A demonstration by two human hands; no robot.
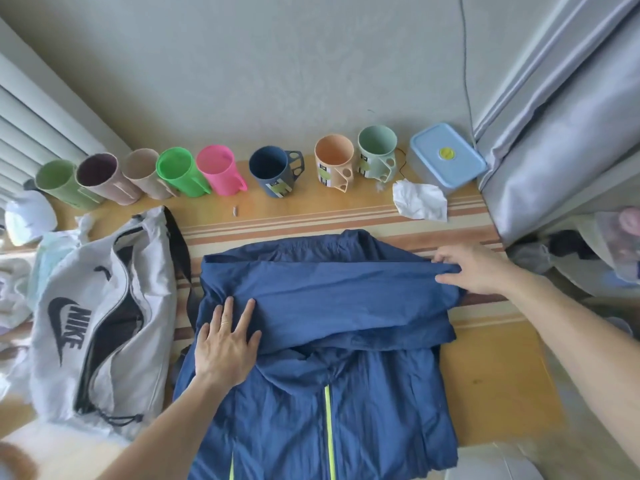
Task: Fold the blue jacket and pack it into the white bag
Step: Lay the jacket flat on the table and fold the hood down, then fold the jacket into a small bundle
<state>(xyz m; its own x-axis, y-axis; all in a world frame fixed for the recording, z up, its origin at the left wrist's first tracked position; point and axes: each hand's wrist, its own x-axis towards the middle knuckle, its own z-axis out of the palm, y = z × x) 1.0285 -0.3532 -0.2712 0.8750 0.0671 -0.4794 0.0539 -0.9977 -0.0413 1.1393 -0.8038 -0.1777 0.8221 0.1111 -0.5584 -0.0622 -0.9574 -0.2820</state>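
The blue jacket lies spread mid-tabletop, a sleeve folded across it. The left hand presses flat on it, fingers spread open. The right hand pinches the sleeve's end near the right edge. The white bag lies unzipped by the left edge.

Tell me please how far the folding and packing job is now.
Done: the sleeves look folded across the blue jacket, which lies flat on the table. In hand: the left hand presses flat on the fabric while the right hand pinches the folded edge on the right side. Left: the lower half with the yellow zipper is still unfolded, and the white bag lies beside the jacket, unzipped, nothing blue inside.
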